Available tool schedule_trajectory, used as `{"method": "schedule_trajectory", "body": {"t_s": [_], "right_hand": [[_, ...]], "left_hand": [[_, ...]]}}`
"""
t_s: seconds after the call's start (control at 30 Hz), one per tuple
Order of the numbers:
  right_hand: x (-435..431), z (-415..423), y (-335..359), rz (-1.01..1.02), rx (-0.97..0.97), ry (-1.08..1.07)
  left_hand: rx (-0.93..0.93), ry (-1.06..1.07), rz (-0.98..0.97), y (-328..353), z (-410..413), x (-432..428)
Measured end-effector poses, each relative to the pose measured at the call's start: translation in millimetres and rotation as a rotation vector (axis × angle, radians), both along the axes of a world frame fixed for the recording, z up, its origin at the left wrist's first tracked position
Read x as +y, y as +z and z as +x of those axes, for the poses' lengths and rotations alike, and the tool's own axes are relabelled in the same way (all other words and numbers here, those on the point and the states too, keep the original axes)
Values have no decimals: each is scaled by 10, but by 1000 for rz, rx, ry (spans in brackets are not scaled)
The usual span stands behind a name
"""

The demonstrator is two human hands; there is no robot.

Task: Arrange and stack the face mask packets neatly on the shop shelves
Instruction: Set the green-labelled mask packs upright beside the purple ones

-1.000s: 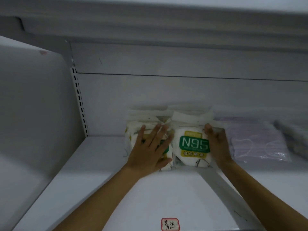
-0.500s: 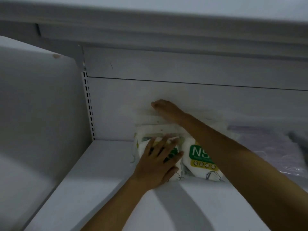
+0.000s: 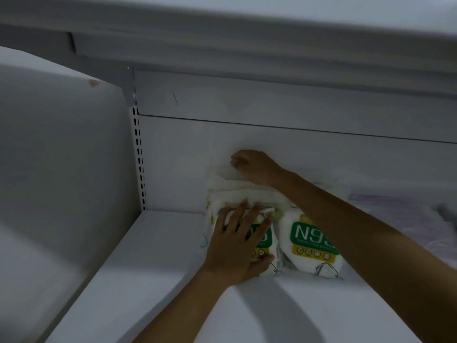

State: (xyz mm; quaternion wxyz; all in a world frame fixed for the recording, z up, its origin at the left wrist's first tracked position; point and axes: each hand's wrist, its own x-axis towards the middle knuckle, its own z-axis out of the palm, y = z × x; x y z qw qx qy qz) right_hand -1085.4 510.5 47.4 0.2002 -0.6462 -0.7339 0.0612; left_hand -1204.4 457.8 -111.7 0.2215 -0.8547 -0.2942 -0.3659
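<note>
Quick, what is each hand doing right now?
Left hand: open, fingers flat on the left N95 packet.
Right hand: fingers curled at the back packets; grip cannot be told.

One head-worn camera looks forward and down, close onto the white shelf (image 3: 153, 288).

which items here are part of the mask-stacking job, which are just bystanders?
Job:
- left N95 packet stack, under left hand
- right N95 packet
- rear white packets, right hand curled on top
- shelf

Bystanders:
- purple mask packets
- slotted upright
</note>
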Motion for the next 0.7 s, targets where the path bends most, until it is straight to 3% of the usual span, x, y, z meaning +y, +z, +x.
{"method": "schedule_trajectory", "body": {"t_s": [0.07, 0.13, 0.17, 0.23, 0.27, 0.3, 0.4, 0.5, 0.57, 0.7], "right_hand": [[-89, -30, 15, 340, 92, 35], [-239, -87, -29, 448, 45, 158], [-319, -120, -83, 361, 1, 250], [-441, -182, -252, -27, -68, 320], [-460, -185, -337, -134, -80, 314], [-478, -181, -401, -114, -76, 299], [-685, -160, -449, 267, 31, 266], [-963, 88, -536, 592, -28, 124], [-1112, 396, -656, 688, -105, -38], [-1248, 903, -1032, 630, -346, -238]], "left_hand": [[4, 12, -22, 6, -11, 16], [6, 28, -53, 8, -23, 36], [8, 37, -75, 5, -29, 49], [-1, 60, -114, 2, -29, 67], [-14, 70, -133, 7, -26, 68], [-20, 82, -150, 21, -19, 61], [23, 160, -171, 68, -17, 48], [30, 170, -168, 101, -53, 13], [24, 145, -151, 117, -69, -13], [59, 115, -140, 124, -49, -77]]}}
